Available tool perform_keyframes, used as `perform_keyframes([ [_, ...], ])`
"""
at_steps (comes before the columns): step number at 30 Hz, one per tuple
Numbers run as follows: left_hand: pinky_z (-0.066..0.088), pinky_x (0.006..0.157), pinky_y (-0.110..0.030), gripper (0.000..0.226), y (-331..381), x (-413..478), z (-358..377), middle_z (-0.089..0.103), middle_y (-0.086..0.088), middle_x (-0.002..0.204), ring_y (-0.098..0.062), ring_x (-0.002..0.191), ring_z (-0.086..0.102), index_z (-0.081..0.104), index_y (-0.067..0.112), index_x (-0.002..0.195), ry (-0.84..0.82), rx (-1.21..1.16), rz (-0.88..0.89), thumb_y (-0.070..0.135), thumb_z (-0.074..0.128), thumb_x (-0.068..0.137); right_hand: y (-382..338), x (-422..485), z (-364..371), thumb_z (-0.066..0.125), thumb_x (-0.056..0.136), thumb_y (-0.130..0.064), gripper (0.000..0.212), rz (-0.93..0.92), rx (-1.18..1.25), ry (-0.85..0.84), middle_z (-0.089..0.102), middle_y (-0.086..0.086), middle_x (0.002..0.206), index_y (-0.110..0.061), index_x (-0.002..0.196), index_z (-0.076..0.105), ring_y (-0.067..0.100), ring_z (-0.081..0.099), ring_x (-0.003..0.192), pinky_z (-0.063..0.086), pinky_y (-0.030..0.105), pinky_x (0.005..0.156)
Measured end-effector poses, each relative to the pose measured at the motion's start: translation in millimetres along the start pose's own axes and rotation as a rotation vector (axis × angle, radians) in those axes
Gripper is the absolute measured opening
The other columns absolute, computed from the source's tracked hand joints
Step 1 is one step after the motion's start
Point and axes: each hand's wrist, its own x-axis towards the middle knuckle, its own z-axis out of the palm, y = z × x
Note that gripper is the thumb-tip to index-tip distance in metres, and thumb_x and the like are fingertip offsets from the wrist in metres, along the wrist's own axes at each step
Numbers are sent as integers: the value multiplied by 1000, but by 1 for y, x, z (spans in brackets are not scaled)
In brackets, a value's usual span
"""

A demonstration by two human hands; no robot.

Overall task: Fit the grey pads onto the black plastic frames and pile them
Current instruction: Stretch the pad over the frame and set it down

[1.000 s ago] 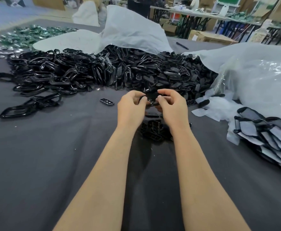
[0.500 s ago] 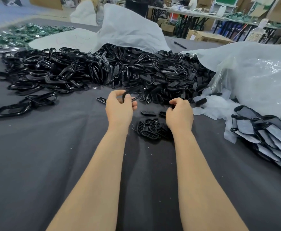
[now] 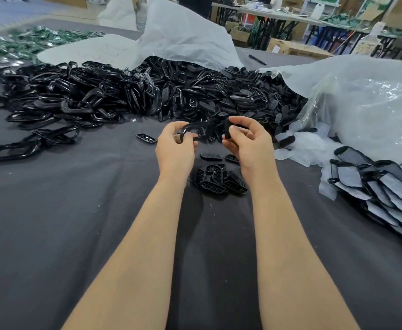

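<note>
My left hand (image 3: 175, 151) grips a black plastic ring frame (image 3: 190, 129) above the dark table. Just right of it, my right hand (image 3: 248, 145) pinches a small black insert piece (image 3: 227, 129) between thumb and fingers. The two parts are close together but apart. Below my hands lies a small heap of black slotted inserts (image 3: 220, 179). A big heap of black ring frames (image 3: 76, 98) spreads across the far left, with more inserts (image 3: 250, 96) piled to its right. At the right edge sits a pile of frames fitted with grey pads (image 3: 381, 186).
White plastic bags (image 3: 362, 103) lie at the right and behind the heaps. Loose white backing scraps (image 3: 302, 148) lie by the right bag. Single inserts (image 3: 146, 138) lie on the grey cloth (image 3: 52, 222). Green parts (image 3: 28, 41) lie far left; other tables stand behind.
My hands parted, the left keeping the ring frame. My right hand dipped toward the small heap and has come back up holding a black insert beside the frame.
</note>
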Motion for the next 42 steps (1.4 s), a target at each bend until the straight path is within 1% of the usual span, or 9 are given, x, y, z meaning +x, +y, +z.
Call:
perform_keyframes([
  [10,56,79,-25,23,0,-1,4,68,5,87,-2,74,65,53,26,106,-21,-22,23,5,49,98,0,0,2,52,93,6,28,18,24,-85,64,3,89,-8,117,56,6,66,76,55,19,72],
  [17,55,73,-18,21,1,-2,4,67,4,88,1,70,65,53,22,108,-31,-53,17,5,49,98,0,-1,2,52,94,5,19,16,50,-86,68,4,87,-5,108,61,8,68,75,55,18,70],
  [23,56,73,-19,20,3,-2,4,67,5,84,2,67,65,55,20,110,-35,-56,0,6,49,98,-1,-1,2,53,97,-6,12,87,86,-27,69,14,100,-2,106,59,16,71,79,55,19,66],
  [26,56,71,-20,15,4,-2,5,68,4,83,-1,66,65,56,21,105,-41,-75,-5,10,49,99,-1,-3,4,59,93,-7,3,-154,-191,39,67,4,90,-9,94,61,12,66,81,55,22,76],
  [28,56,72,-21,11,4,-4,5,68,3,81,0,65,66,57,20,103,-53,-74,16,13,49,99,0,-8,10,62,91,-8,4,-399,-485,44,65,0,89,-10,93,64,7,60,80,49,15,77],
  [31,58,81,-30,12,4,-4,5,70,-1,82,-6,71,69,58,22,98,-76,-53,49,13,50,99,6,-14,20,62,89,-8,9,-571,-744,15,63,3,96,-8,96,68,15,58,88,46,22,78],
  [35,57,87,-38,15,4,-5,4,71,-2,88,-13,83,70,57,31,90,-93,26,82,18,54,97,11,-14,23,60,90,-8,14,-561,-818,2,62,4,104,-8,98,71,21,55,100,41,23,84],
  [39,56,88,-41,12,3,-4,3,71,-3,89,-14,85,71,57,28,91,-90,43,49,16,61,93,12,-13,22,58,90,-5,16,-484,-758,-45,61,5,109,-5,99,72,20,55,107,45,29,92],
  [42,57,87,-38,18,2,-3,3,70,2,82,-9,77,70,56,27,91,-78,20,41,10,60,92,10,-8,17,61,89,-8,15,-381,-619,71,58,2,111,-10,100,71,14,56,105,46,20,90],
])
